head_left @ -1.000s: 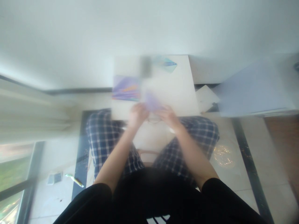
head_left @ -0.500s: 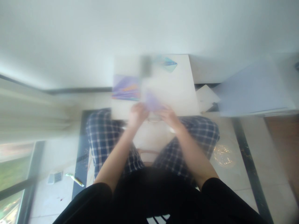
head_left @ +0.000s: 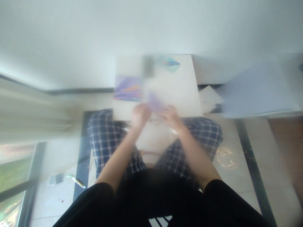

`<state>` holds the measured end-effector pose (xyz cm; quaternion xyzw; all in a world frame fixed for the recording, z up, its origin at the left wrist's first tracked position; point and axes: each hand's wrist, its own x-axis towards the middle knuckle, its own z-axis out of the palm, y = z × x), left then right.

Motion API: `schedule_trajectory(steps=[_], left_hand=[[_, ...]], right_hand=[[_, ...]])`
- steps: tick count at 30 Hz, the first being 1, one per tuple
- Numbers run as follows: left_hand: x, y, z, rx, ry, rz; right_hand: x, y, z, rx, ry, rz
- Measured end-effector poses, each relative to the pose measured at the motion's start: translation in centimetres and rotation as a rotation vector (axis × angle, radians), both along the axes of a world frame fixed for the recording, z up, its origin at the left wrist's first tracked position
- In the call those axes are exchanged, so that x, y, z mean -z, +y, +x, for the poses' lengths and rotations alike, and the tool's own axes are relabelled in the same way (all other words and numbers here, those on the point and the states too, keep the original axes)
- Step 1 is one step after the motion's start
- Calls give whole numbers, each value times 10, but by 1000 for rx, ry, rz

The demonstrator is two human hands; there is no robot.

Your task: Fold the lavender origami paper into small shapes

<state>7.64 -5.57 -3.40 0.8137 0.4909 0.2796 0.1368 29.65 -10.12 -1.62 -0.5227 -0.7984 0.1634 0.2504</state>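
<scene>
Clock set on the centre of the tabletop (head_left: 177, 94), 12 toward the wall (head_left: 151, 25), 6 toward the wearer. Middle of view badly blurred.

Purple paper (head_left: 154, 100): at 6, between the two hands, one pointed end aimed toward 12. Its lower end lies close to the tabletop's near edge; outline too soft to tell folds or whether it lies flat.

Left hand (head_left: 140, 114): at 7, over the near edge, its fingers curled at the paper's lower left. Right hand (head_left: 170, 116): at 5, also by the near edge, fingers stretched inward to the paper's lower right. Both sets of fingers appear to meet the paper; cannot tell whether either is pinching it or merely resting there.

Patterned sheet (head_left: 127, 89), purple with orange: at 9, its outer side close to the tabletop's left edge, a strip of white surface between it and the near edge. Teal piece (head_left: 173, 65): at 1, near the far edge, pointed end toward 3. Grey patch (head_left: 148, 66): close to 12, too blurred to name.

Room: widest stretch of white surface runs from 2 round to 4, between the right hand, the teal piece and the right edge. Far edge sits just beside the wall. Knees in checked trousers (head_left: 104, 135) flank the near edge, between 7 and 8 and between 4 and 5. Pen (head_left: 76, 181): on the floor, out at 7.
</scene>
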Motion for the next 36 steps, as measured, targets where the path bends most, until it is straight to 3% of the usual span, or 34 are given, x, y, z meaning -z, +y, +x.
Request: schedule_trajectory(steps=[11, 17, 24, 31, 36], left_hand=[[-7, -4, 8, -52, 44, 34], [-1, -2, 7, -23, 65, -31], [3, -3, 8, -34, 90, 25], [2, -3, 7, -26, 114, 15], [-15, 1, 19, 4, 248, -11]], right_hand=[[-6, 4, -15, 71, -113, 9], [-3, 5, -10, 162, -131, 35], [4, 1, -2, 272, -43, 38], [9, -4, -4, 240, -67, 18], [-4, 6, 7, 139, -232, -79]])
